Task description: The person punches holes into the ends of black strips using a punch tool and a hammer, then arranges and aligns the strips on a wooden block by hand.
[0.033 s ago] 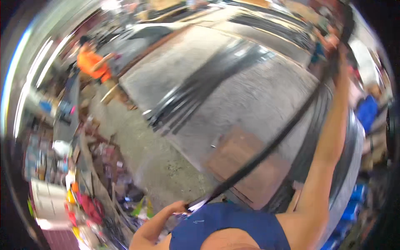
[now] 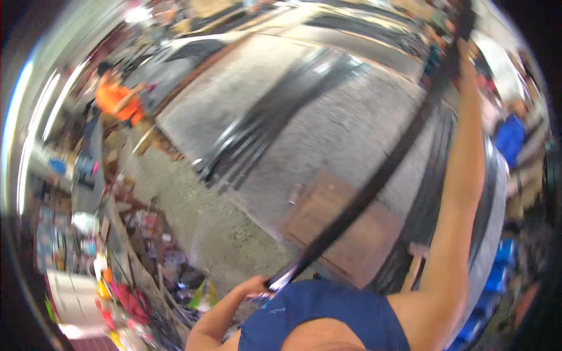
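Observation:
A long, flat black strip (image 2: 366, 196) stretches diagonally in front of me and bows slightly. Its lower end is in my left hand (image 2: 255, 286), low beside my dark blue top, with the fingers closed round it. My right hand (image 2: 464, 61) is raised far out at the upper right, closed on the same strip, which runs on past it; those fingers are blurred. Below the strip, a brown flat board (image 2: 342, 225) lies on the large grey table (image 2: 374, 140). More black strips (image 2: 275, 111) are spread in a bundle across that table.
A person in an orange shirt (image 2: 119, 100) stands to the left, beyond the concrete floor (image 2: 205, 216). Others are at the upper right. Black strips (image 2: 430, 193) lie along the right side, near a T-shaped tool (image 2: 414, 263). Clutter (image 2: 158, 240) lines the left; blue packs (image 2: 497, 275) sit right.
The surroundings have shifted slightly leftward in view. My raised right hand appears a little further left and higher, and the strip bows more. Both hands keep their hold.

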A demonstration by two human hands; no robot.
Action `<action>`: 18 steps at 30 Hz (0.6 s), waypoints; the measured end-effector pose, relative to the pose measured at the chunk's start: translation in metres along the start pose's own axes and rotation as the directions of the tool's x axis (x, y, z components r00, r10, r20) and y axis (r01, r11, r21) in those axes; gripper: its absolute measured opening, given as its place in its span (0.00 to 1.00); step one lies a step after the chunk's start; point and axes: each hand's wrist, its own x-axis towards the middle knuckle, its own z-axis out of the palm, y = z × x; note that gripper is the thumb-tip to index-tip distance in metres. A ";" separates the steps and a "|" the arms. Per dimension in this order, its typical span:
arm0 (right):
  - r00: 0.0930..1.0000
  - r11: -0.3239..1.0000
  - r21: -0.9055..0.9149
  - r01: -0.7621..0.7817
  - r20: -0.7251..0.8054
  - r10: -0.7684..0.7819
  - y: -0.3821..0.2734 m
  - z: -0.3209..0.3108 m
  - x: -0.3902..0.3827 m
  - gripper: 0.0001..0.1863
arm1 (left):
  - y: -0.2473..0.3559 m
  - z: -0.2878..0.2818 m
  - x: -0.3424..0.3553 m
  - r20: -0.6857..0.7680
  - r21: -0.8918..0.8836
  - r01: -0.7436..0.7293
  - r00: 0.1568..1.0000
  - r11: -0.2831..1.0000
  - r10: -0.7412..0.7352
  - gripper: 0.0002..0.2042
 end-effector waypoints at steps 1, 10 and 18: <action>0.999 0.994 -0.101 0.046 0.020 -0.044 0.028 -0.012 -0.008 0.40 | 0.020 -0.005 0.011 0.028 -0.024 0.077 0.997 0.997 -0.076 0.22; 0.709 0.939 -0.275 -0.204 0.620 0.336 0.075 -0.105 -0.238 0.15 | 0.225 -0.014 0.177 0.006 -0.773 -0.018 0.999 0.635 0.034 0.12; 0.027 0.157 -0.137 -0.978 0.662 0.749 0.008 -0.098 -0.529 0.22 | 0.191 0.000 0.194 -0.055 -0.848 -0.121 0.989 0.516 0.140 0.11</action>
